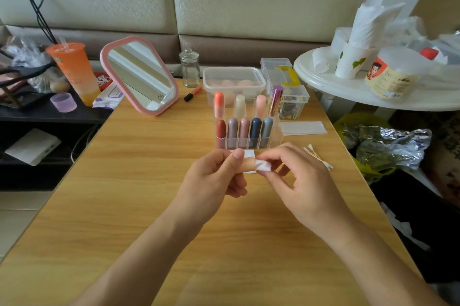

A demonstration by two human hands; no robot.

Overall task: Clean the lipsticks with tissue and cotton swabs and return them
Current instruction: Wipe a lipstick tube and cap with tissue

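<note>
Gripped mid-frame in the left hand [214, 177], a light, probably slippery lipstick [249, 166]; right hand [300, 181] pinches soft tissue [263, 165] against it.

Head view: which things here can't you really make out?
- Head view, lipstick: mostly covered by the left hand and the tissue in the right hand.
- Head view, lidded tub: cloudy plastic blurs the peach shapes inside.
- Head view, jar label: print too small to read.

Peach lipstick [249, 166] touching white tissue wad [262, 165], other lipsticks [232, 129] upright in clear organizer [277, 135], cotton swabs [317, 156] beside it
</note>
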